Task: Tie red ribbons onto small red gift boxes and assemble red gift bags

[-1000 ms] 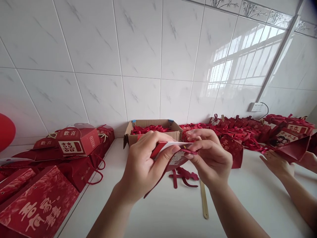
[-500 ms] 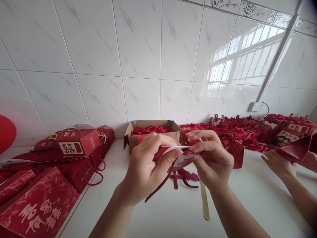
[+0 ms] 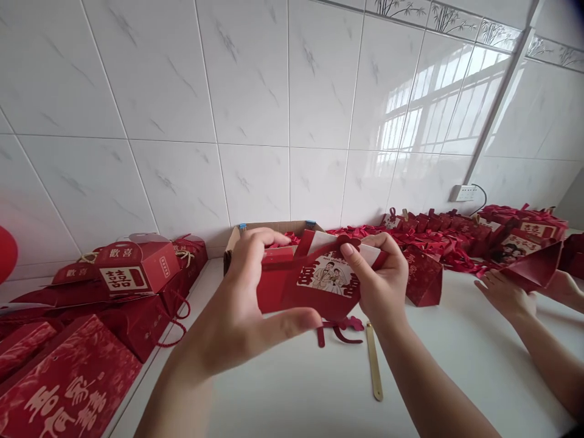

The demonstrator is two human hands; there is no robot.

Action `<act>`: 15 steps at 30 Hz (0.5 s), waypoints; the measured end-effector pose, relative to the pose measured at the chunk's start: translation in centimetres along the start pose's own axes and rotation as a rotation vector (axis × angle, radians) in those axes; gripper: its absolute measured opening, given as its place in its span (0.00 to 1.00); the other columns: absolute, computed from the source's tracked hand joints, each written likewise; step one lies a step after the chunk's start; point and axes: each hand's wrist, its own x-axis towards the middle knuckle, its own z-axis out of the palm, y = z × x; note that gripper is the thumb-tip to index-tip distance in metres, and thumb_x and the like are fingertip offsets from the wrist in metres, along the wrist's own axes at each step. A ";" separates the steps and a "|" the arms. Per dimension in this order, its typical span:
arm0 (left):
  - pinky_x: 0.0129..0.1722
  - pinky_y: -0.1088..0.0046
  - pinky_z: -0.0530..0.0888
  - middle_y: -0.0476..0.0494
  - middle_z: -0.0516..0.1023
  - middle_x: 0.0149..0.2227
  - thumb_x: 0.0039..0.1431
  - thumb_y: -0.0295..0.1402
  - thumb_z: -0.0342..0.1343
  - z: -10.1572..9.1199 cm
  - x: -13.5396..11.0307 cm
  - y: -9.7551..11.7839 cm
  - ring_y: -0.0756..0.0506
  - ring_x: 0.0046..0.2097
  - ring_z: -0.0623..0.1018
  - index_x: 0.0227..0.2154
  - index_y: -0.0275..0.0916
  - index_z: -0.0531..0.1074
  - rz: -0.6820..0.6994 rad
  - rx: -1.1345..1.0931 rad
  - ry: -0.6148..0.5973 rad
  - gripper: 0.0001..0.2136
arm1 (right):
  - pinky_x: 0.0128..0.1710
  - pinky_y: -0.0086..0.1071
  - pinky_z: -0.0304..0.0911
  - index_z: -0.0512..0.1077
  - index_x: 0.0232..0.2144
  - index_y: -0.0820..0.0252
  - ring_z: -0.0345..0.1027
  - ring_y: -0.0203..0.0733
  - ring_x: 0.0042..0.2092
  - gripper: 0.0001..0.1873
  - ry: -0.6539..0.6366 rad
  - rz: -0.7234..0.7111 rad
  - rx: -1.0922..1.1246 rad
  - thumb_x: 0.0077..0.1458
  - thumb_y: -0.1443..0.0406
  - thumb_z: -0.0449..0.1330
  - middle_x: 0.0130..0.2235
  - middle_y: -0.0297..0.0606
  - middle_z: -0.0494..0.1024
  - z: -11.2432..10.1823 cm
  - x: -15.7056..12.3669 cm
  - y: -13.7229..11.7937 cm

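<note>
In front of me a red paper gift box (image 3: 283, 283), printed with a cartoon couple, is held up above the table. My right hand (image 3: 385, 274) pinches its upper right part, the thumb lying on a dark red tab (image 3: 350, 242). My left hand (image 3: 246, 304) is spread beside the box's left end, thumb and fingers wide apart; I cannot tell whether it touches the box. Below, on the white table (image 3: 292, 389), lie dark red strap pieces (image 3: 342, 331) and a gold strip (image 3: 375, 365).
A cardboard carton (image 3: 235, 234) with red items stands behind the hands. Red gift boxes (image 3: 137, 267) are piled at left. Along the wall at right are red ribboned boxes (image 3: 442, 231). Another person's hand (image 3: 508, 295) works on a red box (image 3: 531, 267) at right.
The left hand has let go and spread its fingers. The box has turned so its printed couple faces me, held by the right hand. The view has shifted slightly right.
</note>
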 end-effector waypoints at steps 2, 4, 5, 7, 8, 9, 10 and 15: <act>0.52 0.64 0.71 0.45 0.73 0.47 0.52 0.48 0.62 -0.2 0.0 0.0 0.40 0.53 0.72 0.41 0.45 0.70 0.000 0.149 0.034 0.18 | 0.21 0.25 0.61 0.64 0.26 0.57 0.60 0.30 0.22 0.17 0.002 0.025 -0.004 0.46 0.60 0.70 0.21 0.25 0.66 -0.2 0.3 0.1; 0.49 0.69 0.71 0.48 0.76 0.39 0.58 0.42 0.58 -0.2 0.1 0.0 0.44 0.47 0.75 0.35 0.44 0.72 -0.004 0.187 0.092 0.09 | 0.21 0.26 0.61 0.64 0.26 0.57 0.60 0.31 0.22 0.17 -0.009 0.032 0.000 0.46 0.60 0.70 0.21 0.25 0.66 -0.4 0.4 0.2; 0.49 0.70 0.71 0.49 0.77 0.37 0.60 0.40 0.57 -0.3 0.1 0.0 0.46 0.45 0.76 0.35 0.44 0.73 -0.004 0.170 0.126 0.07 | 0.21 0.26 0.60 0.64 0.26 0.57 0.60 0.31 0.22 0.17 -0.018 0.021 -0.008 0.46 0.60 0.70 0.21 0.25 0.66 -0.5 0.4 0.2; 0.49 0.71 0.71 0.51 0.78 0.37 0.60 0.39 0.56 -0.5 0.1 0.1 0.47 0.43 0.77 0.38 0.46 0.74 -0.006 0.118 0.190 0.07 | 0.20 0.25 0.58 0.64 0.25 0.57 0.59 0.30 0.22 0.17 -0.034 -0.032 -0.045 0.45 0.60 0.70 0.21 0.25 0.66 -0.5 0.5 0.1; 0.48 0.72 0.72 0.51 0.79 0.37 0.60 0.39 0.56 -0.7 0.1 0.1 0.47 0.43 0.77 0.38 0.46 0.74 -0.011 0.099 0.205 0.07 | 0.21 0.25 0.58 0.64 0.24 0.57 0.59 0.30 0.22 0.16 -0.040 -0.069 -0.072 0.46 0.61 0.70 0.21 0.26 0.66 -0.5 0.5 0.0; 0.46 0.73 0.73 0.51 0.79 0.38 0.59 0.39 0.57 -0.9 0.0 0.1 0.47 0.43 0.77 0.38 0.46 0.74 -0.020 0.088 0.203 0.07 | 0.22 0.25 0.59 0.64 0.24 0.58 0.60 0.30 0.23 0.16 -0.044 -0.109 -0.100 0.46 0.61 0.70 0.22 0.26 0.67 -0.5 0.4 -0.1; 0.44 0.74 0.73 0.51 0.79 0.39 0.59 0.39 0.58 -1.1 0.0 0.2 0.47 0.43 0.78 0.38 0.46 0.74 -0.035 0.085 0.185 0.07 | 0.23 0.26 0.60 0.64 0.24 0.58 0.61 0.31 0.24 0.16 -0.046 -0.146 -0.122 0.46 0.62 0.70 0.23 0.27 0.68 -0.4 0.4 -0.3; 0.37 0.76 0.75 0.51 0.80 0.35 0.58 0.38 0.58 -1.4 -0.2 0.9 0.47 0.38 0.78 0.32 0.45 0.76 -0.053 0.057 0.059 0.05 | 0.24 0.26 0.62 0.64 0.23 0.57 0.64 0.32 0.25 0.15 -0.040 -0.203 -0.146 0.47 0.64 0.68 0.23 0.27 0.69 0.1 0.1 -0.8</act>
